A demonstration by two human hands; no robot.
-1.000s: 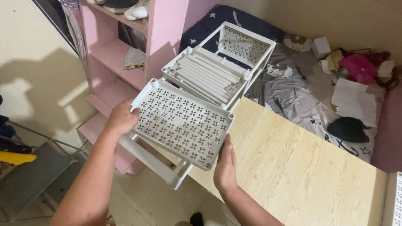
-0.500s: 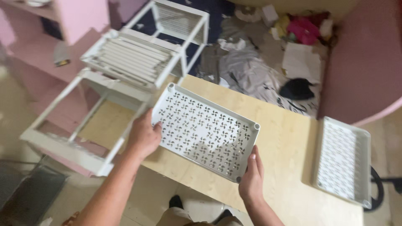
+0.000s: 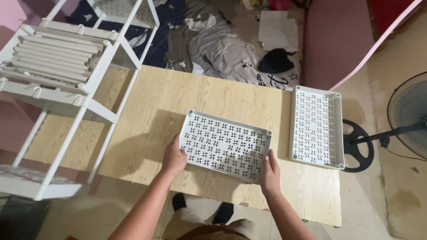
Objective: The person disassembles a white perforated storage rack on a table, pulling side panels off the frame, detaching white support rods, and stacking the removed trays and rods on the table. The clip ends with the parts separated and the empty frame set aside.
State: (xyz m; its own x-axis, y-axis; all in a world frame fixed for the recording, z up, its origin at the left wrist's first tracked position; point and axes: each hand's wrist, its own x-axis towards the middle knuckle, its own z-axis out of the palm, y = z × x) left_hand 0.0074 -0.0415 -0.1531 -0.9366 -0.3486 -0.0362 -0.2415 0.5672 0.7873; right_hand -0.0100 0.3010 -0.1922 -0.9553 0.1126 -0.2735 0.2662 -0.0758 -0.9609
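Right now my left hand [image 3: 174,159] and right hand [image 3: 269,173] each have their fingers clamped on an end of a white perforated tray [image 3: 224,145], which lies low over the wooden surface [image 3: 155,106], near its front edge. Just beside it to the right lies a second white tray [image 3: 316,126]. A white rack [image 3: 62,66] stands at the left.

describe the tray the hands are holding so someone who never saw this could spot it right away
On the long light-wood table, near its front edge, lies a white rectangular tray pierced with pinwheel cut-outs. The left hand and right hand grip its ends. Unlike the matching tray to its right, it sits slightly askew and is held.
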